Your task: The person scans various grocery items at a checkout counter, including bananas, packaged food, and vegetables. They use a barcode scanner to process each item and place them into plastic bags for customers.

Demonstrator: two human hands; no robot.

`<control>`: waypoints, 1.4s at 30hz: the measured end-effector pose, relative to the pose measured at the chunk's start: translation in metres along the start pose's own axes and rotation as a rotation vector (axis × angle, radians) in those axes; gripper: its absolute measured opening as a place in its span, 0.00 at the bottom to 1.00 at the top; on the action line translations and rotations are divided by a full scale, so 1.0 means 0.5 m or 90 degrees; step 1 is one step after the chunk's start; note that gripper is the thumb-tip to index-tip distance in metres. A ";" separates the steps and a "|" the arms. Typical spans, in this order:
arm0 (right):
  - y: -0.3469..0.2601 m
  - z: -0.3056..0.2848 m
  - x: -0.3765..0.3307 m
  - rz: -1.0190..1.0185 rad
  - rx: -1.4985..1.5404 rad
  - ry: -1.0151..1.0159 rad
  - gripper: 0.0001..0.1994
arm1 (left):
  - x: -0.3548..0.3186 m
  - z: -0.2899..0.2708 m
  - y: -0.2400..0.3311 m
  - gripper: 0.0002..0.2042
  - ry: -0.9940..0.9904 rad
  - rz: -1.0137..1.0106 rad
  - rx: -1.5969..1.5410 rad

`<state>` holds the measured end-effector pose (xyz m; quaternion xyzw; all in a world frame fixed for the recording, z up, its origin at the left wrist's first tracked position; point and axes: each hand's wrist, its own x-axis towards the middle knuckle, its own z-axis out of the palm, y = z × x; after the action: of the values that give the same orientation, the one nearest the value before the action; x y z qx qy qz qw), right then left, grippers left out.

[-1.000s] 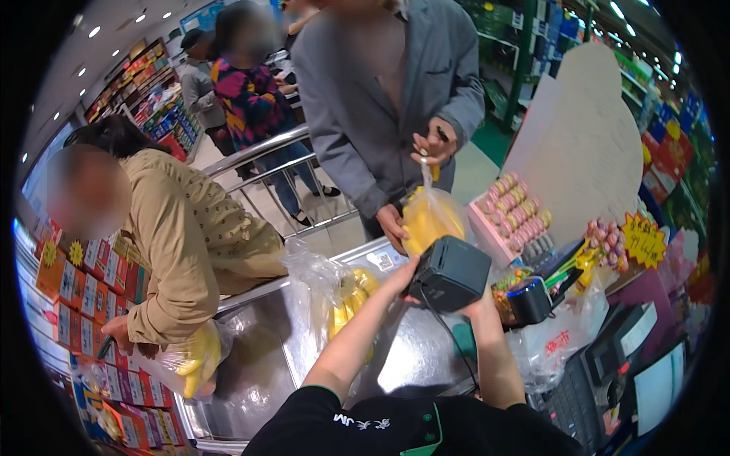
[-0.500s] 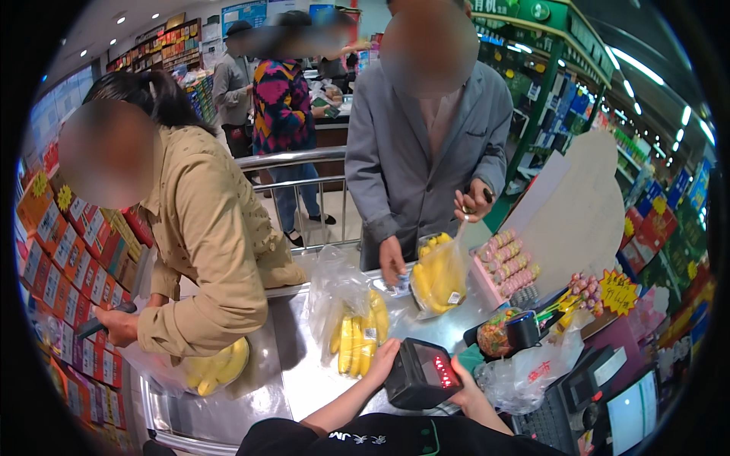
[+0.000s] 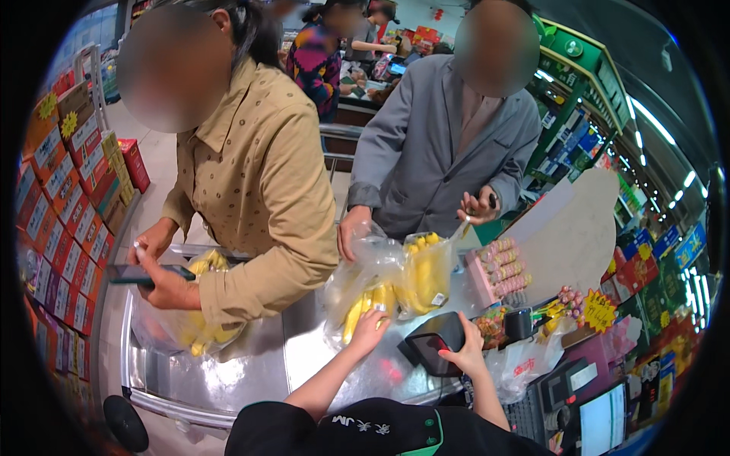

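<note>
The left hand (image 3: 370,328) was laid on a clear plastic bag of bananas (image 3: 363,300) resting on the steel checkout counter (image 3: 251,372); its fingers were curled onto the bag, gripping it lightly at the near end. The right hand (image 3: 465,351) was closed around the far edge of a black handheld scanner (image 3: 436,343), held just above the counter with its screen tilted up (a reddish glow was seen on the steel just beside it). A second bag of bananas (image 3: 426,272) was stood just behind the first, touching it; the hand of a person in a grey jacket (image 3: 445,152) was rested on the first bag's top. To the left, a person in a tan shirt (image 3: 258,182) was bent over a dark phone (image 3: 144,273) held in both hands, a third bag of bananas (image 3: 201,327) hanging below the forearm. A pink rack of sweets (image 3: 498,270) was set to the right of the bags; a till screen (image 3: 604,418) was seen at the lower right.
</note>
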<state>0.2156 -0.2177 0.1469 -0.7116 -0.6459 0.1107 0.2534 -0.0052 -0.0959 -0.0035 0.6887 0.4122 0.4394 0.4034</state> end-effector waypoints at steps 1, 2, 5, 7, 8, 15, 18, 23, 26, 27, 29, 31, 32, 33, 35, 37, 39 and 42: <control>-0.018 0.002 0.001 -0.017 -0.097 -0.037 0.52 | -0.009 -0.010 0.014 0.11 -0.026 0.030 0.070; -0.023 0.014 -0.001 -0.035 -0.122 -0.072 0.52 | -0.018 -0.016 0.032 0.12 -0.053 0.061 0.140; -0.037 0.058 -0.012 -0.101 -0.156 -0.183 0.48 | -0.031 -0.022 0.044 0.13 -0.144 0.113 0.321; -0.064 0.074 -0.027 -0.098 -0.159 -0.204 0.47 | -0.043 -0.025 0.036 0.13 -0.185 0.147 0.418; -0.067 0.075 -0.027 -0.103 -0.160 -0.215 0.47 | -0.046 -0.027 0.022 0.13 -0.178 0.186 0.464; -0.109 0.033 -0.066 -0.059 -0.240 -0.417 0.49 | -0.039 -0.066 0.047 0.12 -0.185 0.127 0.470; -0.111 0.040 -0.073 -0.076 -0.232 -0.396 0.48 | -0.026 -0.071 0.076 0.13 -0.216 0.055 0.498; -0.084 0.069 -0.078 0.036 0.051 -0.261 0.39 | -0.066 -0.017 0.171 0.17 -0.091 0.232 0.200; -0.010 0.133 -0.089 0.114 -0.065 -0.019 0.25 | -0.130 0.042 0.201 0.29 -0.226 0.267 0.127; -0.005 0.142 -0.079 0.146 -0.133 0.021 0.22 | -0.142 0.042 0.211 0.32 -0.271 0.288 0.165; -0.006 0.140 -0.090 0.116 -0.104 0.019 0.18 | -0.162 0.041 0.207 0.36 -0.297 0.283 0.208; -0.013 0.138 -0.080 0.090 -0.085 0.034 0.16 | -0.152 0.037 0.201 0.36 -0.303 0.290 0.211; -0.016 0.136 -0.075 0.081 -0.083 0.041 0.15 | -0.145 0.034 0.202 0.36 -0.302 0.295 0.212; -0.017 0.137 -0.077 0.075 -0.083 0.040 0.15 | -0.145 0.032 0.202 0.36 -0.304 0.293 0.209; -0.016 0.137 -0.076 0.070 -0.087 0.047 0.15 | -0.145 0.031 0.202 0.37 -0.303 0.293 0.203; -0.013 0.139 -0.074 0.063 -0.096 0.059 0.15 | -0.143 0.028 0.201 0.37 -0.303 0.297 0.198; 0.001 0.140 -0.074 0.066 -0.006 0.088 0.17 | -0.140 0.026 0.207 0.38 -0.321 0.291 0.200; 0.047 0.123 -0.084 0.215 0.369 0.190 0.17 | -0.134 0.035 0.215 0.41 -0.371 0.275 0.212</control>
<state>0.2000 -0.2460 0.0760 -0.7155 -0.4168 0.2241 0.5139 0.0157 -0.1970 0.0717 0.9113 0.1916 0.2278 0.2846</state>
